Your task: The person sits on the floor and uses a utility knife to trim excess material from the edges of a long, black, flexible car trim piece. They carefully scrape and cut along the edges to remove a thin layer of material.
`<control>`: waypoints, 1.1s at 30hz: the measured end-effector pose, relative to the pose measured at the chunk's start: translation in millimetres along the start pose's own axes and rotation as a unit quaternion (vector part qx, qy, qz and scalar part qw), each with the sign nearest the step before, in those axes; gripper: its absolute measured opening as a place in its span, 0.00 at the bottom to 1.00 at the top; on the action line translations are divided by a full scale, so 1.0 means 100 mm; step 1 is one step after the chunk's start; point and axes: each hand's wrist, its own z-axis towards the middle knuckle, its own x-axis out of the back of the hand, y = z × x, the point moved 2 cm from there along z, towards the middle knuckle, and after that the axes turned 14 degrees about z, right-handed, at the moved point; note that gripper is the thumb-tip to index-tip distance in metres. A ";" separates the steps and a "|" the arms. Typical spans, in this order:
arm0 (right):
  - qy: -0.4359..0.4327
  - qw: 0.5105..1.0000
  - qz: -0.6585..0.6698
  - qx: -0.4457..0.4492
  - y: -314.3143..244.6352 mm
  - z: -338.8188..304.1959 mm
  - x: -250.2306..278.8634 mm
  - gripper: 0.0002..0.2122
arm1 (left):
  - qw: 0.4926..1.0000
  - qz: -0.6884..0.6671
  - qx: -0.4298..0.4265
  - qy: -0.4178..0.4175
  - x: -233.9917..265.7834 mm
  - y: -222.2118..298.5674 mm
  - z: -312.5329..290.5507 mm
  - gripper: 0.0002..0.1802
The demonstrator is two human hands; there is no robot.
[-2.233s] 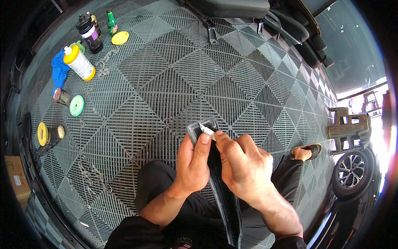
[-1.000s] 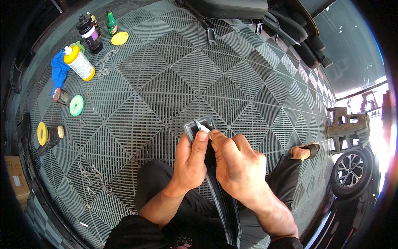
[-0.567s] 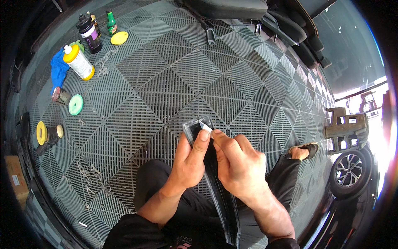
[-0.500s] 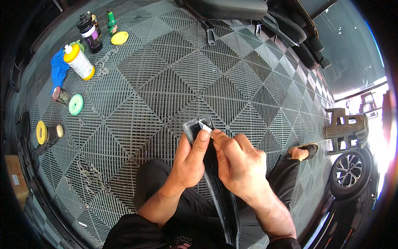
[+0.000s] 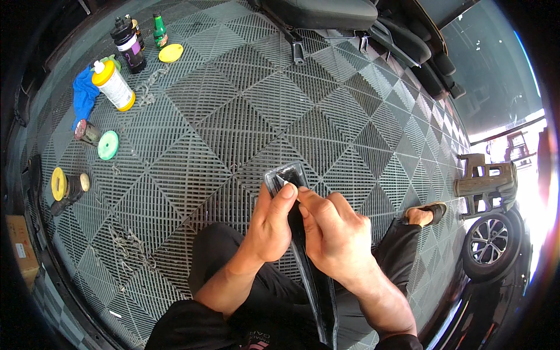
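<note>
A long, narrow, channel-shaped black trim piece (image 5: 319, 291) runs from my lap up to a squared end in front of me. My left hand (image 5: 269, 227) is closed around its left edge close to that end, thumb on top. From above, my right hand (image 5: 338, 236) pinches a small white pointed piece (image 5: 284, 181) against the inside of the trim's end. Both thumb and fingertips nearly meet there, so most of the white piece is hidden and its kind is unclear.
On the left of the grated floor stand a yellow-capped white bottle (image 5: 114, 86), a black bottle (image 5: 128, 46), a green bottle (image 5: 160, 32), a blue cloth (image 5: 85, 96), a green polishing pad (image 5: 108, 145) and a polisher (image 5: 71, 185). A seat (image 5: 321, 13), plastic stool (image 5: 487, 178) and car wheel (image 5: 490, 245) border the area.
The trim's end has shifted slightly to the right and up. Less of the white piece shows now between my fingers, and both hands keep their hold.
</note>
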 end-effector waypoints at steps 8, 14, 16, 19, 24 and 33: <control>0.006 0.998 0.002 -0.068 -0.10 -0.03 -0.03 0.12 | 0.999 0.039 -0.021 0.007 0.00 0.01 0.00 0.16; 0.015 0.992 0.050 -0.114 -0.16 -0.04 -0.01 0.14 | 0.998 0.059 -0.015 0.012 -0.01 0.03 0.00 0.17; 0.031 0.993 0.061 -0.096 -0.14 -0.05 -0.04 0.14 | 0.999 0.035 -0.008 0.010 -0.01 0.06 0.00 0.18; 0.041 0.993 0.065 -0.094 -0.12 -0.05 -0.06 0.13 | 0.998 0.054 -0.022 0.014 -0.01 0.03 0.01 0.18; 0.034 0.990 0.065 -0.118 -0.09 -0.06 -0.07 0.13 | 0.997 0.059 -0.047 0.017 -0.03 0.02 0.01 0.16; 0.037 0.986 0.083 -0.138 -0.13 -0.06 -0.09 0.13 | 0.998 0.050 -0.040 0.017 0.00 0.01 -0.02 0.15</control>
